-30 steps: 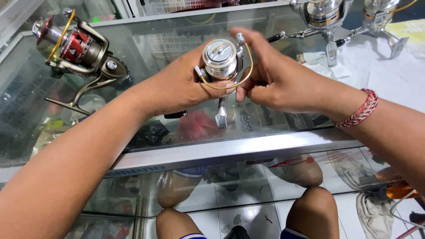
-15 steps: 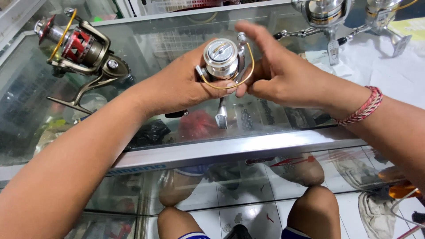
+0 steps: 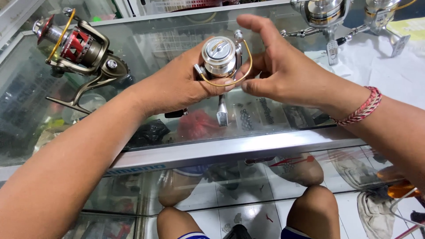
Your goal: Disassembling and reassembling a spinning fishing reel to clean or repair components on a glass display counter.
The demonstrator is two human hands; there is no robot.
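1. Furniture: a glass display counter [image 3: 248, 146] with a pale metal front rail fills the view; its top pane is clear and reflective.
2. Counter interior: the shelf below the glass holds small dark packets, a red bag [image 3: 197, 124] and a black bag [image 3: 148, 132], details blurred.
3. Counter top, far right: a white cloth [image 3: 389, 71] covers the surface.
4. Floor: pale glossy tiles [image 3: 248, 217] seen through the lower glass, with scattered marks.
5. Light: bright, even, with glare on the glass.

A glass display counter [image 3: 186, 40] carries a bronze-and-red fishing reel [image 3: 79, 48], two silver reels [image 3: 325, 17] and white paper [image 3: 389, 71].
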